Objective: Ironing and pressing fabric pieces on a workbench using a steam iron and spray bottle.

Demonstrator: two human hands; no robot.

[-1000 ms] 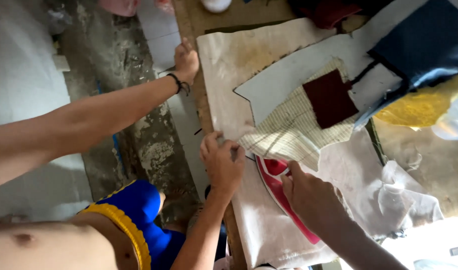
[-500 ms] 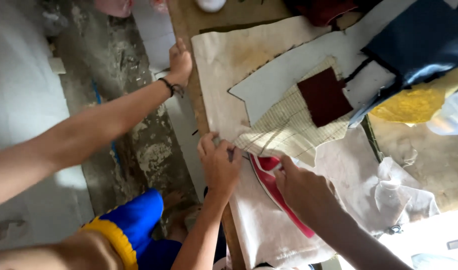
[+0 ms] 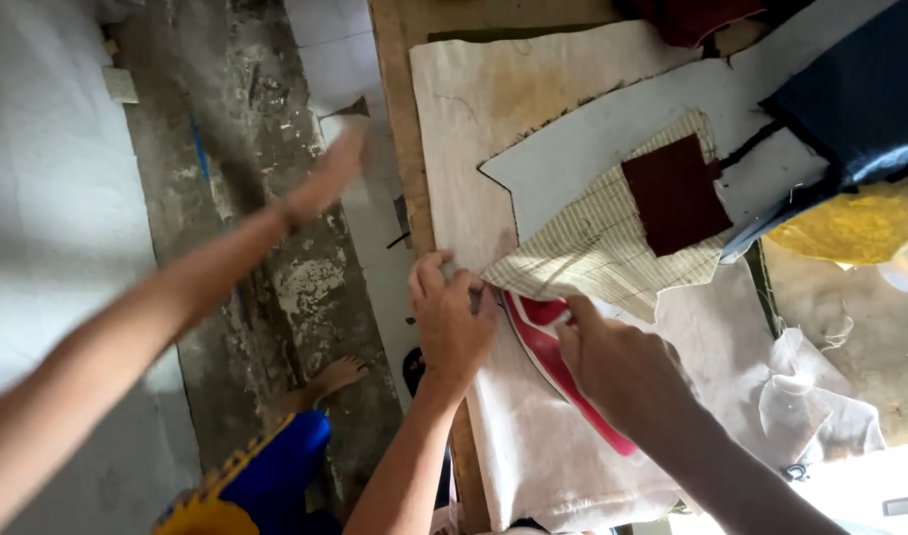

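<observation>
Pinching the checked cloth (image 3: 602,253) edge, the left hand (image 3: 452,322) pins it to the desk (image 3: 399,119); the right hand (image 3: 612,362) grips the red iron (image 3: 548,337) just beneath it. Pressing looks barely begun.

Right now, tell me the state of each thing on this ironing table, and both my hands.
Red iron: flat on the cloth, nose under the checked fabric.
Checked fabric: corner lifted.
Maroon patch: flat on the checked fabric.
Left hand: pinching the fabric's corner.
Right hand: gripping the iron.
</observation>
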